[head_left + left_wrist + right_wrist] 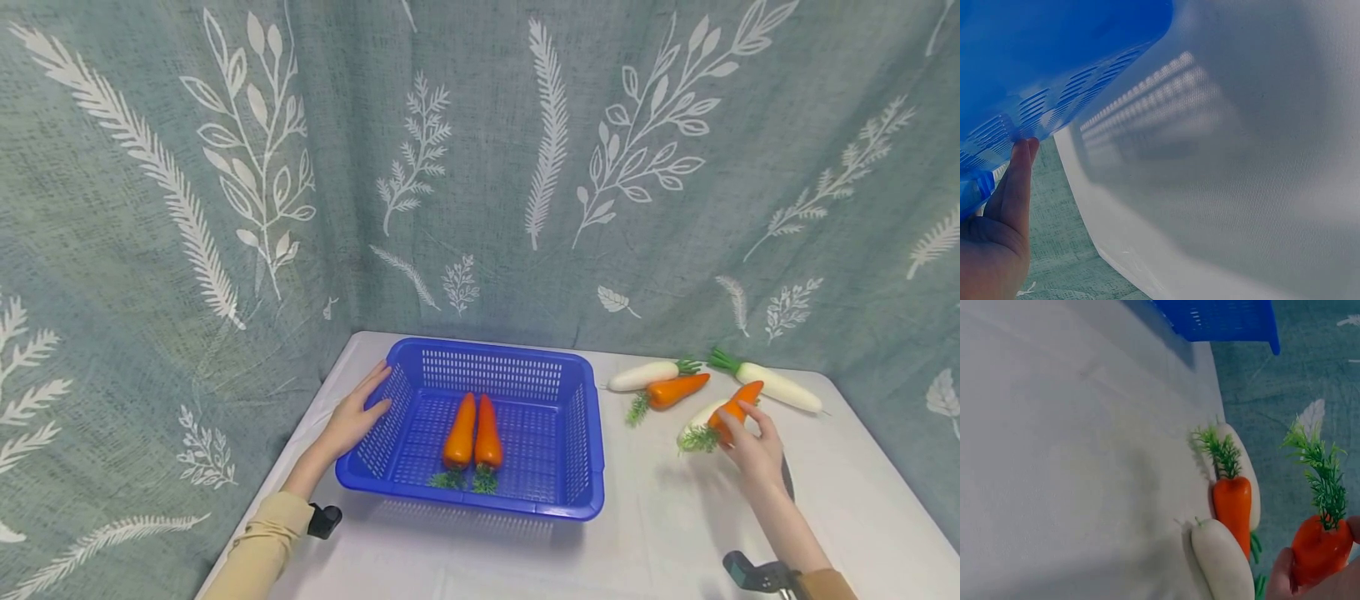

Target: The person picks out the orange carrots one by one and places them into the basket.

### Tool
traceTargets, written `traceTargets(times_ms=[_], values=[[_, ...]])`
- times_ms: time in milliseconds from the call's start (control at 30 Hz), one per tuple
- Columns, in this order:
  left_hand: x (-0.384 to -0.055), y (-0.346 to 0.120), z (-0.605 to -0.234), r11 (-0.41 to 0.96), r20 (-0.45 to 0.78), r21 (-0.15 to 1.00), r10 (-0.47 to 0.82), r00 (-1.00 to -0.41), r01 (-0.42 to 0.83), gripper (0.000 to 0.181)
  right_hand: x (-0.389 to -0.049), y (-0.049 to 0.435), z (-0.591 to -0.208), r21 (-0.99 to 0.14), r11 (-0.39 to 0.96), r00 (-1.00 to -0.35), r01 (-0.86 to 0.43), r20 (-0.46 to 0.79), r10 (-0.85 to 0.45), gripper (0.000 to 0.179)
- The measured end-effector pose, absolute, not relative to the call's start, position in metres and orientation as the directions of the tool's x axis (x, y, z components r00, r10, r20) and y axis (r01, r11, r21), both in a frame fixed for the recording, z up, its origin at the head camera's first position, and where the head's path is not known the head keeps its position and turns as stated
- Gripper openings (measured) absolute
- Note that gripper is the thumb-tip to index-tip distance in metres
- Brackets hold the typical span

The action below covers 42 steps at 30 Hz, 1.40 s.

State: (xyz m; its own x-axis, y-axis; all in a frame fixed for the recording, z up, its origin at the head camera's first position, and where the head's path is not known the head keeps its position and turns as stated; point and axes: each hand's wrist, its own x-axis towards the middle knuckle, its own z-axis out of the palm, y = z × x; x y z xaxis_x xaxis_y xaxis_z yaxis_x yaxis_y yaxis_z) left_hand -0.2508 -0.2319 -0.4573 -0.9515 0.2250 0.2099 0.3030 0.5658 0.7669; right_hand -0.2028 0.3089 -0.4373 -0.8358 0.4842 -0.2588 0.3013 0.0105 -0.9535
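My right hand [753,450] pinches an orange carrot [738,408] with a leafy green top above the right side of the table. In the right wrist view, the held carrot [1319,550] has its leaves upward. Under it lies a white radish [697,418], partly hidden. My left hand [356,421] rests against the left side of a blue plastic basket [495,346], its fingers fairly straight. The left wrist view shows those fingers [1017,181] touching the slotted wall. Inside the basket, two carrots [460,433] lie side by side, leafy ends toward me.
Another carrot [677,390] lies on the white table [645,533] beside a white radish [641,377]. Farther right is a radish [780,389] with green stems. A patterned green curtain [480,167] hangs behind and along the sides of the table.
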Motion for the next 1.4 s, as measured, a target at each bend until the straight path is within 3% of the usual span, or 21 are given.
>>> traceTargets(times_ms=[533,800,1033,1400], values=[[-0.248,-0.232,-0.458,0.577,0.236,0.748,0.23,-0.944,0.327,0.053,-0.202,0.296,-0.435,-0.953,-0.094,-0.861,0.288,-0.3,0.411,0.068],[-0.248,-0.231,-0.457,0.574,0.231,0.754,0.225,-0.946,0.321,0.053,-0.204,0.288,-0.431,-0.952,-0.153,-0.874,0.266,-0.305,0.378,0.05],[-0.248,-0.231,-0.454,0.571,0.252,0.748,0.226,-0.941,0.338,0.052,-0.204,0.279,-0.427,-0.946,-0.16,-0.885,0.282,-0.321,0.337,0.063],[-0.25,-0.232,-0.458,0.578,0.229,0.752,0.223,-0.948,0.318,0.053,-0.199,0.267,-0.421,-0.934,-0.225,-0.924,0.276,-0.323,0.205,0.033]])
